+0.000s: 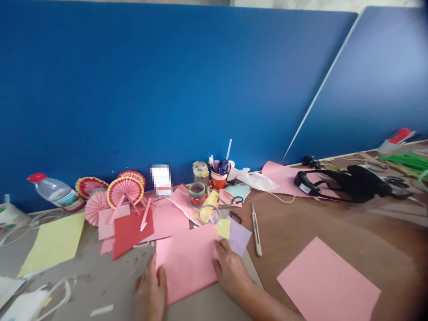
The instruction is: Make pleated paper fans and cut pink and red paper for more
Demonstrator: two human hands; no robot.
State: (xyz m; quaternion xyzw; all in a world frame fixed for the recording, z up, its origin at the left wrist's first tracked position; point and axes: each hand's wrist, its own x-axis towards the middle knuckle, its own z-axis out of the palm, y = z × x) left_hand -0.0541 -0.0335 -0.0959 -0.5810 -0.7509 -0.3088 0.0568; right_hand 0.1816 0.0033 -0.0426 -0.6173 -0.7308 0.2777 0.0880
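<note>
Through the head view, I see the left hand (pixel 152 285) and the right hand (pixel 232 267) at opposite side edges of a pink paper (pixel 187 261); whether they pinch it, I cannot tell. Another pink sheet (pixel 329 283) lies apart, to the right, on the bench (pixel 287 227). Beyond the hands, I notice a utility knife (pixel 256 232), pleated paper fans (pixel 124 194) and a tilted, red-capped bottle (pixel 58 192) before the blue partition (pixel 180 84).

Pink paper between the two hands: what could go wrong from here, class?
The pink paper could crease or skew if the left hand and right hand push unevenly at its edges. The right hand might also nudge the purple paper close by. The cutter lying loose to the right might get knocked.
</note>
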